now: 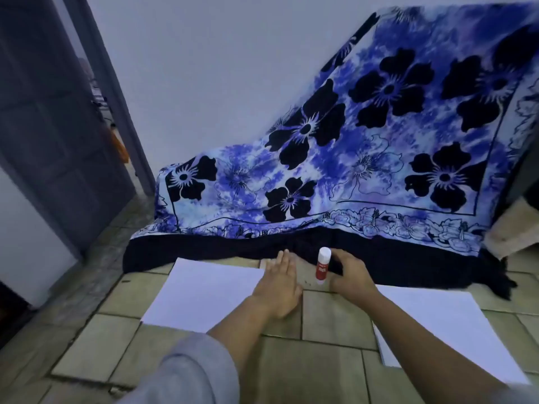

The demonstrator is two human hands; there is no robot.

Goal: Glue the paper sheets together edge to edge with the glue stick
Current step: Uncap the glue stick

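Now I see my right hand [348,275] curled beside the upright red-and-white glue stick [323,269] at twelve o'clock, grip unclear, still capped, left hand [280,284] flat and empty on the nine o'clock white paper sheet [204,293]; next, uncapping.

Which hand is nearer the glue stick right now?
Right. The right hand is right beside the upright glue stick, fingers curled next to it. The left hand lies flat on the floor, apart from it.

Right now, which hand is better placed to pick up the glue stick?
The right hand: it is curled beside the upright glue stick, fingers almost on it. The left hand lies flat on the left paper sheet's edge.
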